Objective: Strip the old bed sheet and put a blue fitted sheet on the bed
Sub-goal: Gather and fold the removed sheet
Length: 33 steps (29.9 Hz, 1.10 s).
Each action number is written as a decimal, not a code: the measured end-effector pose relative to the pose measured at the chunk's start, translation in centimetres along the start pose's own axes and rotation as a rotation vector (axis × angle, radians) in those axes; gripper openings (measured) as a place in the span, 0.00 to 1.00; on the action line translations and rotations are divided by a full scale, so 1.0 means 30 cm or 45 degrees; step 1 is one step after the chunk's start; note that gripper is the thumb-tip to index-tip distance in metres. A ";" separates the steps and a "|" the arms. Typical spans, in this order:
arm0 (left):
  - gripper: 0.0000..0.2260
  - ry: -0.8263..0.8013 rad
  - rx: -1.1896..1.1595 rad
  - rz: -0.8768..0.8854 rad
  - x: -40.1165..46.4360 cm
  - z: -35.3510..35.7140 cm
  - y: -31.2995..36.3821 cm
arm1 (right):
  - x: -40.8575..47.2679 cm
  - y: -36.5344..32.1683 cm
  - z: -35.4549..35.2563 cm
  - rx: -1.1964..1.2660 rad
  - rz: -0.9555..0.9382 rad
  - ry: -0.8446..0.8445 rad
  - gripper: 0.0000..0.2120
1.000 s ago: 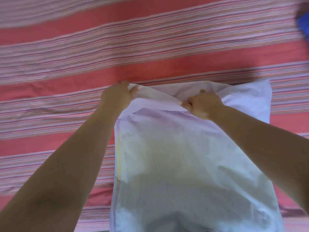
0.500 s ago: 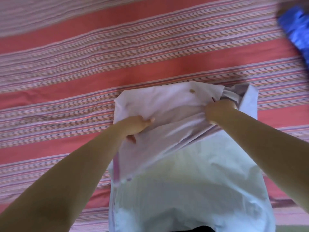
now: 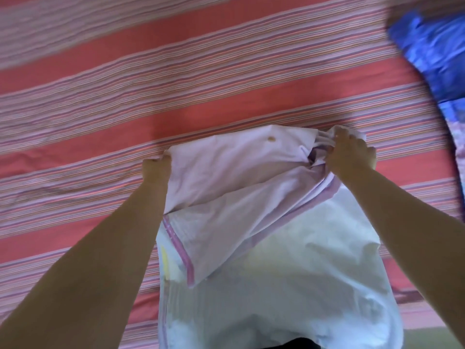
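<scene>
Below, bed covered by red and multicoloured striped old sheet (image 3: 226, 79), white pillow (image 3: 289, 285) laid on it, pale pillowcase (image 3: 226, 177) gripped at far corners by left hand (image 3: 156, 172) and right hand (image 3: 352, 154), blue fabric (image 3: 435, 49) bunched at far right.

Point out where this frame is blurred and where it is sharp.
Head view: the blue fabric at top right and the striped bed sheet at top left smear with motion blur; the pillow, left hand and right hand near the centre are sharper.
</scene>
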<state>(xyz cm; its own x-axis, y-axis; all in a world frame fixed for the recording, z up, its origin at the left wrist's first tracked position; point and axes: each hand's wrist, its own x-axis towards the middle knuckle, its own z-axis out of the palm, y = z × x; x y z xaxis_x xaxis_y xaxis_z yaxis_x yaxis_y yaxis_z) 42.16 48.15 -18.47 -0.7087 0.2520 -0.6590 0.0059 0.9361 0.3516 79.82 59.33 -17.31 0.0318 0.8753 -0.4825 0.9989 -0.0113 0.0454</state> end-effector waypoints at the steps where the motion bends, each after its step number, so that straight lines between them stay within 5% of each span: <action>1: 0.24 -0.158 -0.042 -0.092 -0.009 -0.016 0.008 | 0.004 0.007 0.000 0.011 0.037 -0.022 0.12; 3: 0.34 -0.521 -0.176 -0.212 -0.009 -0.055 0.018 | 0.009 0.014 -0.002 -0.051 0.094 -0.091 0.07; 5: 0.18 -0.572 -0.070 -0.017 0.003 -0.083 0.025 | 0.020 0.014 -0.009 -0.091 0.107 -0.230 0.11; 7: 0.08 -0.212 0.336 0.446 0.023 -0.111 0.040 | 0.036 0.025 -0.033 -0.126 0.077 -0.296 0.13; 9: 0.14 0.117 0.648 0.799 0.048 -0.136 0.044 | 0.054 0.055 -0.075 -0.149 0.101 -0.157 0.14; 12: 0.15 0.220 0.855 0.849 0.071 -0.130 0.058 | 0.069 0.099 -0.110 -0.038 0.153 0.015 0.13; 18: 0.10 0.217 1.053 1.563 0.030 -0.087 0.066 | 0.095 0.074 -0.067 0.118 -0.016 -0.142 0.20; 23: 0.19 0.012 1.362 1.480 0.038 -0.133 0.072 | 0.150 0.030 -0.094 0.145 -0.363 -0.374 0.18; 26: 0.19 -0.180 1.832 1.409 0.038 -0.173 0.100 | 0.188 0.081 -0.153 0.318 -0.043 -0.091 0.12; 29: 0.27 -0.088 2.159 1.171 0.066 -0.219 0.137 | 0.181 0.100 -0.138 0.163 0.099 -0.117 0.13; 31: 0.24 0.020 1.897 0.936 0.113 -0.223 0.154 | 0.164 0.074 -0.127 0.093 0.143 -0.107 0.16; 33: 0.19 -0.046 1.203 0.634 0.156 -0.198 0.151 | 0.164 0.072 -0.134 0.180 0.245 -0.006 0.16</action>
<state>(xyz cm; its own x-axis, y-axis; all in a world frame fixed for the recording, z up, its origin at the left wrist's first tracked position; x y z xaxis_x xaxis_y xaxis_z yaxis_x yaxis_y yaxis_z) 34.68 52.11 -16.00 -0.4543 0.6511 -0.6080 0.8444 0.5323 -0.0608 82.00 65.57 -16.07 0.2222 0.8483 -0.4807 0.9692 -0.2457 0.0144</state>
